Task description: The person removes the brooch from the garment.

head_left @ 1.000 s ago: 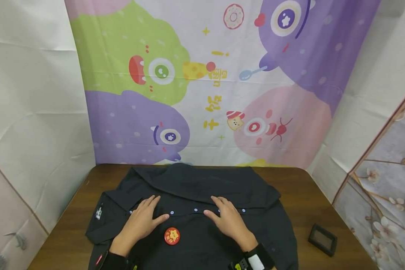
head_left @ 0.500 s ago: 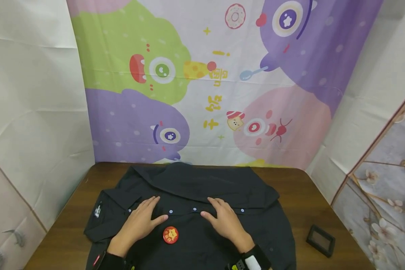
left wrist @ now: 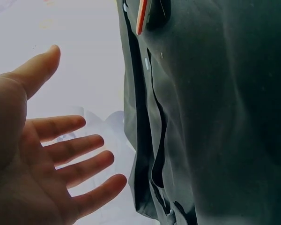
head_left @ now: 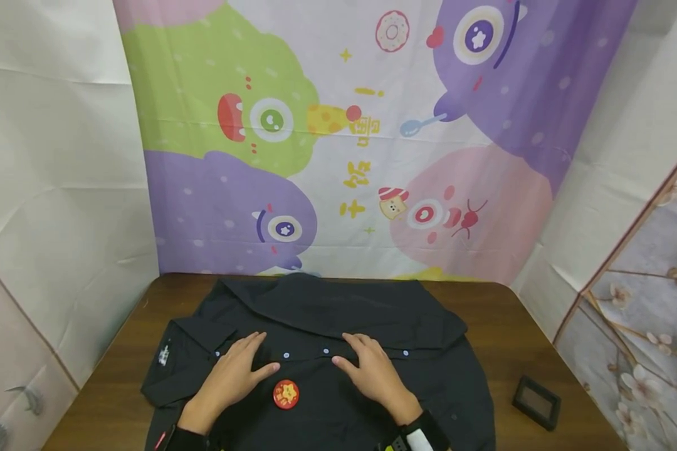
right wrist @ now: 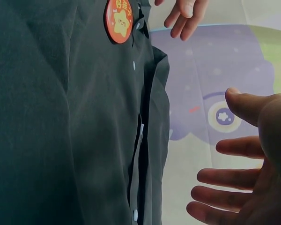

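Observation:
A black shirt [head_left: 367,391] with pale buttons lies spread over the wooden table, its collar side toward the back. On its front sits a round red badge [head_left: 286,394] with a yellow star, also seen in the right wrist view as a red badge [right wrist: 118,21]. My left hand [head_left: 229,376] hovers over the shirt left of the badge, fingers extended and thumb apart. My right hand [head_left: 376,376] is held likewise to the right of the badge. Both wrist views show the left palm [left wrist: 42,154] and right palm [right wrist: 267,173] holding nothing, apart from the cloth.
A small black rectangular frame [head_left: 536,403] lies on the wooden table [head_left: 502,326] right of the shirt. Behind the table hangs a cartoon-printed cloth [head_left: 350,250], with white sheeting [head_left: 73,156] at the sides.
My right hand has shifted slightly left, toward the badge. The left hand stays almost where it was, and the shirt and badge lie as before.

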### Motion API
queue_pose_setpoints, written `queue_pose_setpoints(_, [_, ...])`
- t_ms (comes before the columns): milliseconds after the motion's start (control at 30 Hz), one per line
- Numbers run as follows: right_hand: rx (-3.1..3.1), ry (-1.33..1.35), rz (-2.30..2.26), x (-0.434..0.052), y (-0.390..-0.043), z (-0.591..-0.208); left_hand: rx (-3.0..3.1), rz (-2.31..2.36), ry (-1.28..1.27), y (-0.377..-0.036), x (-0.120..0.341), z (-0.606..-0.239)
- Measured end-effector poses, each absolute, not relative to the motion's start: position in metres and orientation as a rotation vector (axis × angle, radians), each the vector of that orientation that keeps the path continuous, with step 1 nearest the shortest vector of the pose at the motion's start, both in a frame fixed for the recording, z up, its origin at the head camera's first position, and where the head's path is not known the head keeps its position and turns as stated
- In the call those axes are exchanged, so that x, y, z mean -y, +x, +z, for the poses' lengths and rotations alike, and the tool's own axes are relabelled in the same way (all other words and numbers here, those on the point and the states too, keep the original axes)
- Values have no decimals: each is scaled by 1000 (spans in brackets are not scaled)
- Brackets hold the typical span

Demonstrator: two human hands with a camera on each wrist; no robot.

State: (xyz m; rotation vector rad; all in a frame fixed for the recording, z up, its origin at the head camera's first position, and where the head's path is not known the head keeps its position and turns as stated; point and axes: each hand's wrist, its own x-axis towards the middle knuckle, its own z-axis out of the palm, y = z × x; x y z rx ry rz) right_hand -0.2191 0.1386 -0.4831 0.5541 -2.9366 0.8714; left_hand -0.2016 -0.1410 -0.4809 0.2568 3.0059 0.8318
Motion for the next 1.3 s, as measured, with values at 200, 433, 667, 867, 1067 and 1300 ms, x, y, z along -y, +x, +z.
queue_pose_setpoints(200, [2943,574,884,-136,-218,-484,-3005,808,261,-201,143,-482])
queue_pose_setpoints(433, [2970,576,911,-131,-216,-486,-3003,809,239,-199,145,-485])
queue_pose_setpoints(667, [2957,582,899,-129,-215,-486,-2998,837,215,-199,145,-490])
queue_pose_setpoints(867, [2953,586,910,-125,-216,-486,-3008,828,222,-200,145,-488])
queue_pose_setpoints(1067, [2952,597,894,-123,-216,-487,-3017,818,227,-199,145,-486])
queue_pose_setpoints(1300, [2964,620,883,-121,-216,-487,-2992,828,220,-199,145,-487])
